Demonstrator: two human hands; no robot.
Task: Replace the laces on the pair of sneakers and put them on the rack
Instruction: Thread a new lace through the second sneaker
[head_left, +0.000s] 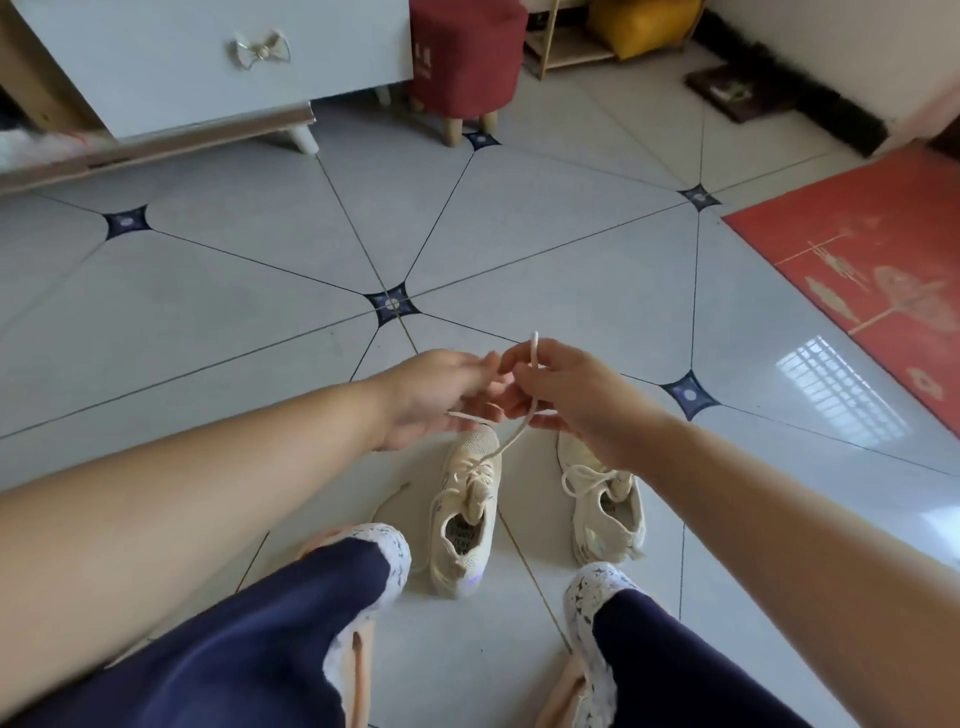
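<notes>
Head view shows the left hand (434, 402) and right hand (569, 397) meeting above a cream sneaker (464, 519) on the tiled floor (260, 291), fingers of both pinching the lace (511, 434) that runs up from it, a second sneaker (605, 512) just beside.

We see bright even daylight, a barred window reflection glaring on the glossy floor (841, 395), faint soft shadows, edges bent by our wide lens
</notes>
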